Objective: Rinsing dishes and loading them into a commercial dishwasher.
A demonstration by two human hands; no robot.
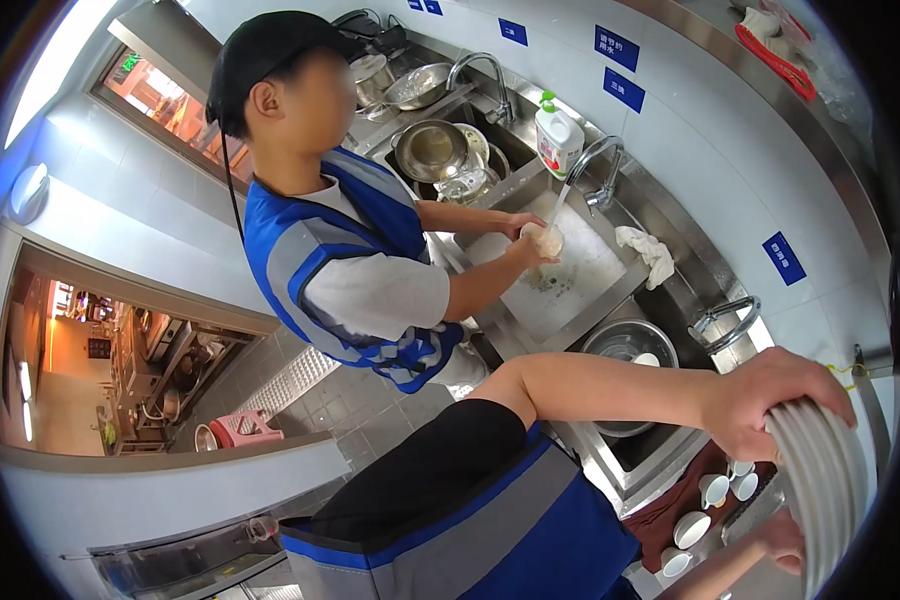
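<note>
With my left hand point(770, 400), fingers clamped over its top, I hold a stack of white plates point(820, 490), beyond the brown cloth's point(660, 528) right edge; my right hand's point(785, 540) grip, lower down, I cannot tell.

plates point(825, 490): white | vests point(515, 525): blue, grey bands | cloth point(654, 532): maroon | cups point(713, 489): white

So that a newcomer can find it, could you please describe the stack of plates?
Follow the row of steel sinks down to the picture's lower right. There, between the person's left hand above and right hand below, is the stack of plates. Unlike the small white cups nearby, these larger white plates are nested together and seen nearly edge-on.
</note>
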